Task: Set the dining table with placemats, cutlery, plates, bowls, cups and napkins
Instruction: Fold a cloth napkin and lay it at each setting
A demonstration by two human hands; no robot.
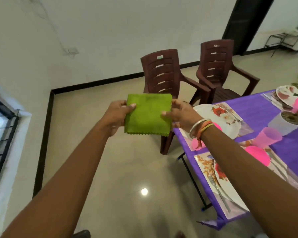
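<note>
Napkin (pixel 149 114), green and folded square, is hanging in the air over the floor, left of the purple-clothed table (pixel 258 107). My left hand (pixel 117 115) is pinching its left edge, thumb on front. My right hand (pixel 181 114) is gripping the right edge. Right of that, plates (pixel 213 110) and pink cups (pixel 267 137) are sitting on the table.

Green napkin (pixel 149 114), folded square with a zigzag lower edge, is up mid-frame. The left hand (pixel 118 115) pinches its left side, the right hand (pixel 181 114) its right. Far right: flowered plate (pixel 212 109) and pink cup (pixel 268 137) on the purple table (pixel 258 107).
</note>
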